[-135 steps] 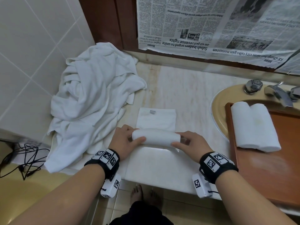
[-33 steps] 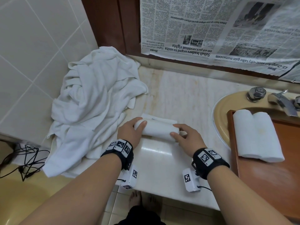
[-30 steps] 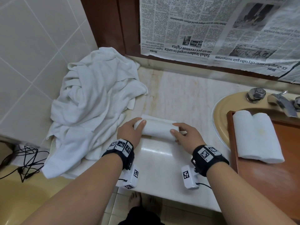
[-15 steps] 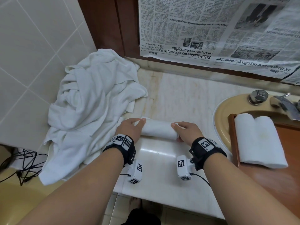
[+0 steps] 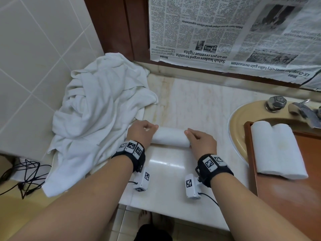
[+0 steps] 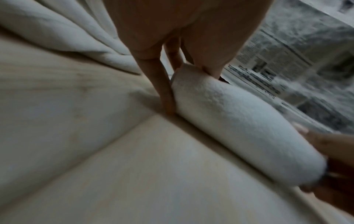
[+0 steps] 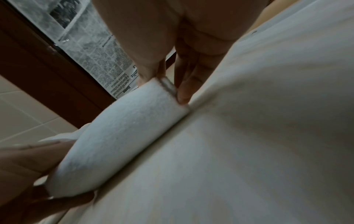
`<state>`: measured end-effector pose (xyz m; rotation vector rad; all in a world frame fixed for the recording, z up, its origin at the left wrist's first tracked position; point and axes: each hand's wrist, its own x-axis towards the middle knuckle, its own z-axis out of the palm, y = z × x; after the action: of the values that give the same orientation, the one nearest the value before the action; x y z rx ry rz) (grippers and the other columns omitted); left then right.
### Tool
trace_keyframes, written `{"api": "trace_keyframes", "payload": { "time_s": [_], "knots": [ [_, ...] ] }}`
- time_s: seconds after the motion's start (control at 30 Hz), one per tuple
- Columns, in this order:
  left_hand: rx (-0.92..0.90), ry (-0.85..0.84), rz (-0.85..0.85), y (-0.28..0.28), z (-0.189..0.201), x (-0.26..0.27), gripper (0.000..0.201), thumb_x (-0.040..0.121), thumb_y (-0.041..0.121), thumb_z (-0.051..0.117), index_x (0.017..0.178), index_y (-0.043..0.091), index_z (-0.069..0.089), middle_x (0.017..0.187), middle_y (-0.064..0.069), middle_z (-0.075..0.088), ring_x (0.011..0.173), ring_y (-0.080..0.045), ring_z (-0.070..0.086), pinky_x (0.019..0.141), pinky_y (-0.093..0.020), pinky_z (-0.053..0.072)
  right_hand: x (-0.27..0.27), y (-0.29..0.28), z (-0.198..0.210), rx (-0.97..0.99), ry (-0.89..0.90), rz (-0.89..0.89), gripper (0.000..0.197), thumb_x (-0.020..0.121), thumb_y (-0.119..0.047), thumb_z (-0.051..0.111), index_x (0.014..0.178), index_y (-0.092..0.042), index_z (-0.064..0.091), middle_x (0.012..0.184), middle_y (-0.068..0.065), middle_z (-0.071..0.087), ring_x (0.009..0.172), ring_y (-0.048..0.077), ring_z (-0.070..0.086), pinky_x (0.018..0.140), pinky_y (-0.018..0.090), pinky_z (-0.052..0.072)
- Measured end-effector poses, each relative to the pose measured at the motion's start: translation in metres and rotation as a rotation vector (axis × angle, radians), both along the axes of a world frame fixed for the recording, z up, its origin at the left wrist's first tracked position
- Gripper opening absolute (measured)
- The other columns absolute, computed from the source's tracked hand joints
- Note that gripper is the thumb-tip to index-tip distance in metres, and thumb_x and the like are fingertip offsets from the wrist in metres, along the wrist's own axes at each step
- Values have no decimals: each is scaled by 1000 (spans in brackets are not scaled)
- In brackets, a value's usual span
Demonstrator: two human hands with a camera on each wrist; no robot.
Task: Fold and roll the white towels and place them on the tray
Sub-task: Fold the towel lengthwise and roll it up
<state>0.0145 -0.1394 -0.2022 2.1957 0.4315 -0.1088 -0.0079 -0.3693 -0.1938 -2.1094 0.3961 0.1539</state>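
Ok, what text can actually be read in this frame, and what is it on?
All on the upside-down newspaper on the wall:
"Sabah leaders urged to unite on 40 pct revenue rights"
"Home"
"talks gain momentum"
Body columns: too small to read.
Wristband markers: patterns only, no words.

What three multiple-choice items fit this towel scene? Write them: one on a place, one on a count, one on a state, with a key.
1. Where does the heap of crumpled white towels lie?
A. On the marble counter, at its left end
B. In the sink
C. On the tray

2. How many rolled white towels lie on the brown wooden tray?
A. None
B. Two
C. Four

3. How is the small white towel roll on the counter held?
A. Left hand alone
B. Untouched
C. Left hand and right hand, one at each end

Key: 1 A, the heap sits by the tiled wall; 2 B, two rolls lie side by side; 3 C, fingers curl at both ends.
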Motion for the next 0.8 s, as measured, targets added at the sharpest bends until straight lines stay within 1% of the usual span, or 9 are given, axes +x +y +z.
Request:
{"api": "trace_keyframes", "payload": {
  "time_s": [0.07,0.13,0.2,0.3,0.4,0.5,0.6,0.73,0.8],
  "knots": [
    [63,-10,-27,0,2,-12,30,91,57,65,97,30,78,108,8,70,102,-13,64,93,-28,48,-11,1,2,-52,16,54,41,98,-53,58,133,-33,68,111,-8,68,106,13,63,94,22,43],
    [50,-36,-52,-2,5,-27,39,91,59,64,110,28,79,115,9,69,109,-11,63,99,-25,46,-25,-1,1,-51,20,102,50,94,-54,64,140,-34,60,108,-8,60,99,8,60,88,17,39],
    [47,-20,-137,1,6,-42,52,85,63,70,124,29,73,126,13,62,115,-4,56,105,-21,38,-39,-5,-3,-37,27,155,63,88,-50,74,146,-37,52,108,-7,55,95,0,57,86,14,41],
    [86,6,-282,13,0,-62,77,70,61,85,138,32,63,132,19,55,116,2,49,106,-17,35,-53,-12,-8,-33,47,204,70,87,-39,79,149,-36,48,110,-7,53,98,0,59,93,17,44],
    [54,-12,-341,26,-5,-77,72,72,46,89,138,35,63,125,22,56,111,2,56,105,-22,46,-63,-15,-9,-27,61,239,68,88,-37,78,149,-37,48,109,-6,53,98,3,59,85,10,40],
    [15,-3,-399,36,-4,-86,63,75,48,87,134,39,65,114,23,59,100,3,61,93,-18,51,-72,-17,-9,-32,102,273,65,89,-40,76,148,-39,48,108,-6,55,99,3,59,82,9,39],
    [-1,20,-402,40,-2,-90,57,74,53,86,127,45,67,107,20,61,97,3,62,90,-15,47,-75,-19,-7,-23,140,284,63,89,-42,75,147,-39,50,106,-3,58,98,6,59,85,17,41],
    [-71,67,-326,38,-2,-89,52,70,59,87,118,47,69,102,18,65,97,2,63,91,-21,48,-71,-21,-3,39,167,299,59,89,-42,75,144,-36,56,111,-8,69,103,8,65,99,31,50],
    [-82,93,-296,37,0,-86,53,70,61,86,117,44,71,102,16,67,96,2,63,88,-20,48,-67,-22,-2,102,172,283,53,89,-40,76,140,-36,61,108,-10,74,98,8,69,99,32,53]
  ]
}}
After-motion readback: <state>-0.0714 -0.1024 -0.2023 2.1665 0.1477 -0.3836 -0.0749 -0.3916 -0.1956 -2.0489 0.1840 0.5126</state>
